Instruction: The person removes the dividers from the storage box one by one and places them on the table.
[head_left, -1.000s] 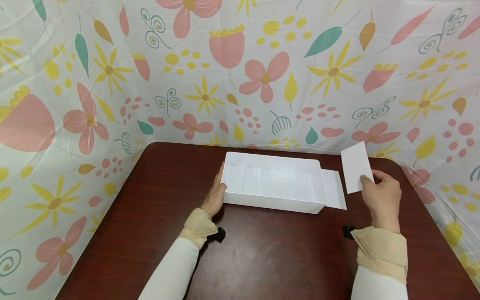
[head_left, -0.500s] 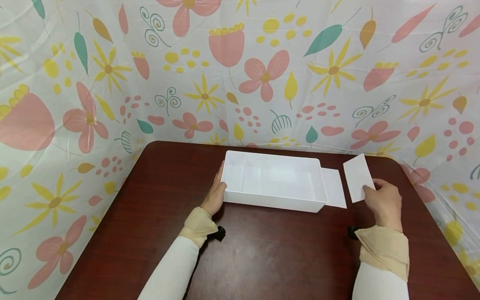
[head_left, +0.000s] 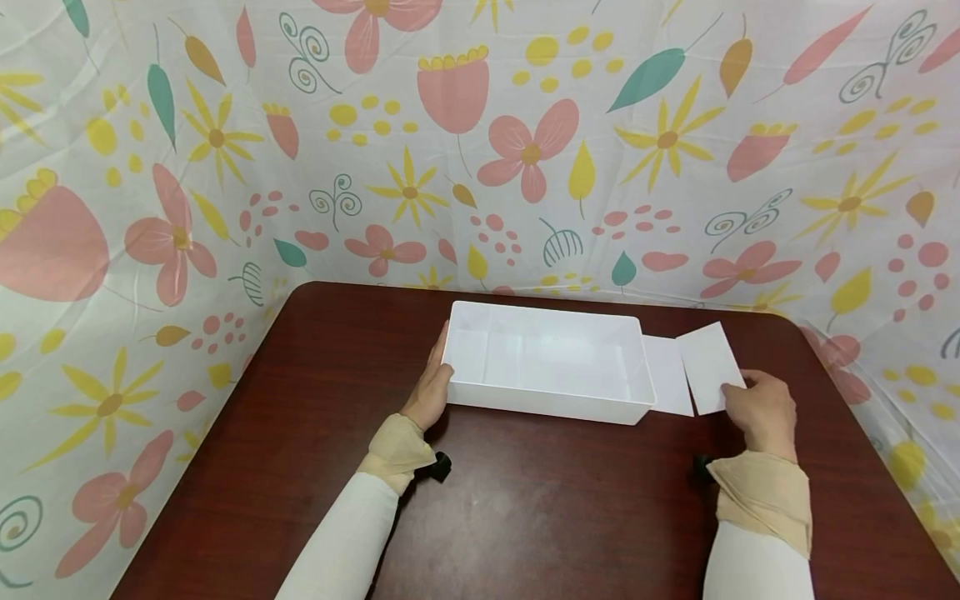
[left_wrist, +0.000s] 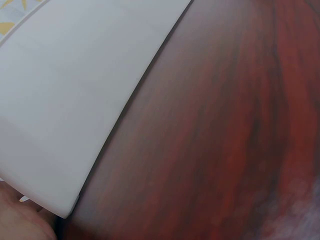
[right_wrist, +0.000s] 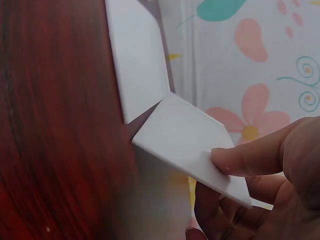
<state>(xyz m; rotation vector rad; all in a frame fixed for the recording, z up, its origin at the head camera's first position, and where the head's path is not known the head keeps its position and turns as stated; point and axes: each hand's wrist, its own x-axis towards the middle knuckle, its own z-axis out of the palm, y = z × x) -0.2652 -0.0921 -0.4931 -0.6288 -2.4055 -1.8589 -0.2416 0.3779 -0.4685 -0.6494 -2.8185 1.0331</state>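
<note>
A long white box, its top uncovered, stands near the back of the dark table. My left hand rests against its left end, fingers straight along the wall and thumb at the near corner. In the left wrist view the box's side wall fills the upper left, with part of the hand below it. My right hand pinches a thin white rectangular panel by its right edge, thumb on top. A second white panel lies flat at the box's right end, its right edge beside the held one.
The reddish-brown wooden table has rounded back corners. A white cloth printed with flowers and leaves hangs close behind it and along both sides. Black wrist devices sit on the inner sides of both wrists.
My right hand has lowered the held panel and brought it left, so it now borders the flat panel. The left hand and the box stay where they were.
</note>
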